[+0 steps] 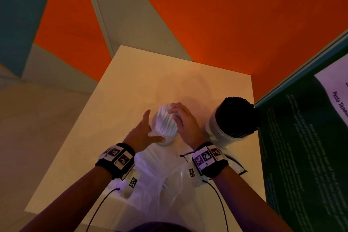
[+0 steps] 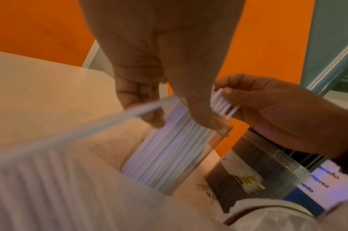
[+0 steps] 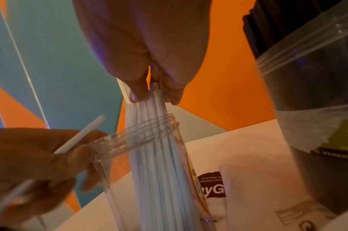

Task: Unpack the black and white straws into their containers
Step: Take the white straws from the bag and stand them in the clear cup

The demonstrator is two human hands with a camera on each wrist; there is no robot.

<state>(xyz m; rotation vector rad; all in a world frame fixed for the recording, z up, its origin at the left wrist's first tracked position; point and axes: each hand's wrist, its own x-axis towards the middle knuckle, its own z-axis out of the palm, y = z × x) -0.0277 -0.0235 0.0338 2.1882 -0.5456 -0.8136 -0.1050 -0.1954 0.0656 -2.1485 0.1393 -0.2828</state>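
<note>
White straws [image 1: 165,118] standing in clear jar [image 1: 163,138] at table [image 1: 131,81] middle, tops fanning above rim. Our right hand [image 1: 185,122] pinching bunch of straw tops with curled fingers. Our left hand [image 1: 142,132] holding single white straw [image 3: 78,138] against jar rim. Black straws [image 1: 238,115] filling second jar [image 1: 222,133], just right. Plastic bag [image 1: 165,179] lying near us.
</note>
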